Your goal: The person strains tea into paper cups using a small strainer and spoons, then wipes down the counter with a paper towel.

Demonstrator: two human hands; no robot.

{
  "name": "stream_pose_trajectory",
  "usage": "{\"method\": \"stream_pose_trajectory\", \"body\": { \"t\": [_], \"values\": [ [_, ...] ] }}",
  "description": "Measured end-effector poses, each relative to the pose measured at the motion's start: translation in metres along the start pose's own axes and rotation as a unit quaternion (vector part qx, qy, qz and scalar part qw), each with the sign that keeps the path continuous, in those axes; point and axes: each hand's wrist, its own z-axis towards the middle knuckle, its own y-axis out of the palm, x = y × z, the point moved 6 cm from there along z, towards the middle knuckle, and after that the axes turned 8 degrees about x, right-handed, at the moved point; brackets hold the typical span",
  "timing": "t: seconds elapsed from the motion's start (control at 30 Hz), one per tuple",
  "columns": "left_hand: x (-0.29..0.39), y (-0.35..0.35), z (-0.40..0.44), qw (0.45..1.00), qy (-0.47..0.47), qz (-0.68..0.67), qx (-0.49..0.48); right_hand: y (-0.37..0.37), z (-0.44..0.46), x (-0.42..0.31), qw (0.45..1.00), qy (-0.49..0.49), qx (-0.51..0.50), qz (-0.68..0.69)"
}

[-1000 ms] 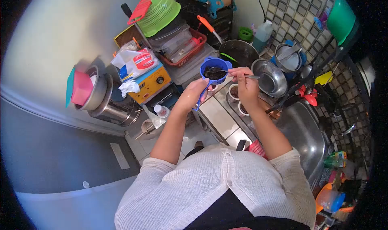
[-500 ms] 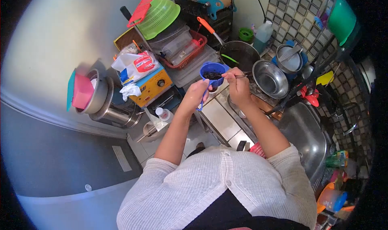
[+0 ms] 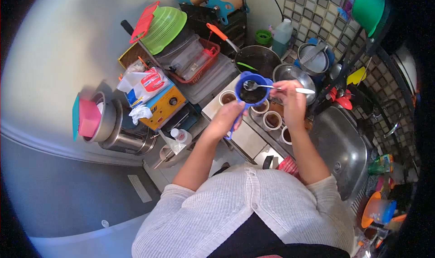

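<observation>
My left hand [image 3: 228, 118] is closed around the handle of a blue plastic cup [image 3: 260, 103], tilted so that dark contents show inside. My right hand [image 3: 292, 98] grips a metal spoon [image 3: 267, 86], whose bowl end lies in the blue cup while its handle sticks out to the right. Under and around the blue cup stand several small white cups with brown contents: one cup [image 3: 227, 97] at the left, another cup [image 3: 272, 121] to the right, and a further cup [image 3: 286, 135] beside my right forearm.
Behind stands a pan [image 3: 258, 60] with an orange handle and a green utensil in it. A metal bowl [image 3: 290, 72] sits to its right. The sink [image 3: 337, 149] lies at the right. On the left are a yellow appliance [image 3: 165, 104] and a red basket [image 3: 204, 65].
The blue cup has shifted right and tilted toward me, and the spoon's bowl now shows inside it. My right hand has moved right. More white cups have come into sight.
</observation>
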Motion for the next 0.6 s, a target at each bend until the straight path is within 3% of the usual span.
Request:
{"method": "stream_pose_trajectory", "body": {
  "t": [0.17,0.3,0.37,0.6],
  "values": [
    [-0.015,0.042,0.001,0.996,-0.033,-0.002,-0.081,-0.055,-0.017,-0.011,0.989,0.100,0.107,0.017],
    [-0.008,0.062,0.001,0.991,-0.009,0.006,-0.134,-0.071,-0.023,-0.023,0.992,0.092,0.079,-0.046],
    [-0.005,0.069,0.000,0.988,0.001,0.002,-0.156,-0.072,-0.028,-0.035,0.980,0.026,0.066,-0.184],
    [-0.013,0.075,0.000,0.991,-0.004,0.008,-0.137,-0.071,-0.032,-0.037,0.949,-0.052,0.072,-0.302]
  ]
}}
